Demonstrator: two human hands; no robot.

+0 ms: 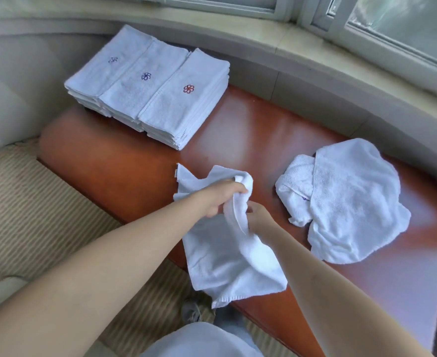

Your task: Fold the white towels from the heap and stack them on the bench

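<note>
White terry fills the head view. The left hand (221, 199) grips a bunched fold of a towel (227, 256) near the middle of the desk (250, 135), fingers curled round the cloth. The right hand (259, 219), just beside it, pinches the same towel lower down. The towel hangs from both hands, part of it lying on the desk and its near corner drooping over the desk's near edge. One corner with a small label juts out to the left.

At the right lies the heap (346, 202), a few loose towels, one spread over the others. At the far left stand three stacks (150, 88) of folded towels side by side and touching, each top towel bearing a small flower mark, two bluish and one red.

Beyond the desk runs a pale sill (302, 50) under windows. Striped carpet (32, 215) lies to the near left.
</note>
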